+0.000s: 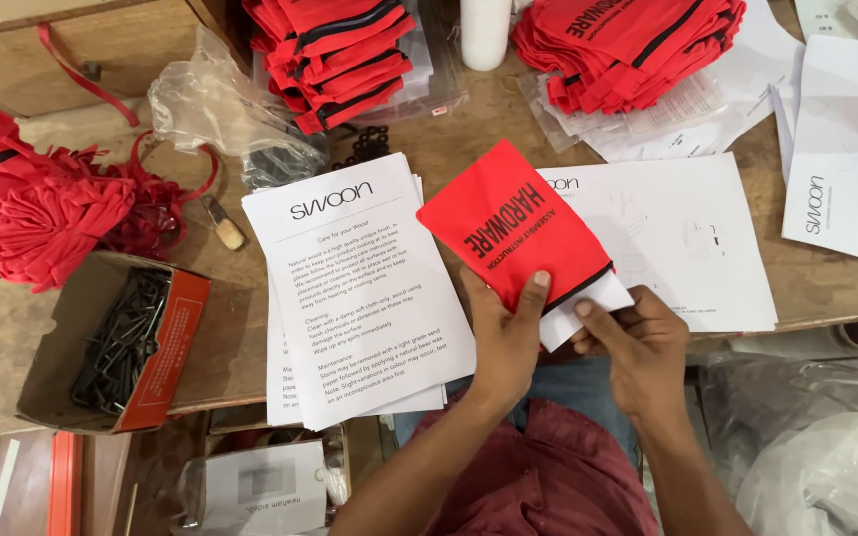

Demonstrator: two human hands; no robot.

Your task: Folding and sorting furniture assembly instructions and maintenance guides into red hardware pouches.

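The left hand [504, 333] pinches the lower edge of a red cloth pouch [510, 226], thumb on its front; the right hand [638, 342] pinches folded white paper [588, 303] sticking out of its mouth. The pouch is held just above the counter's [469, 134] near edge, long axis tilted up-left, opening toward the person. Printed sheets [350, 288] lie just left, with bare wood beyond.

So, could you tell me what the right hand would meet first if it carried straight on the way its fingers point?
The right hand points up-left, pushing folded white paper into the red pouch held by the left hand. Going on, it would probably meet the pouch's open mouth first.
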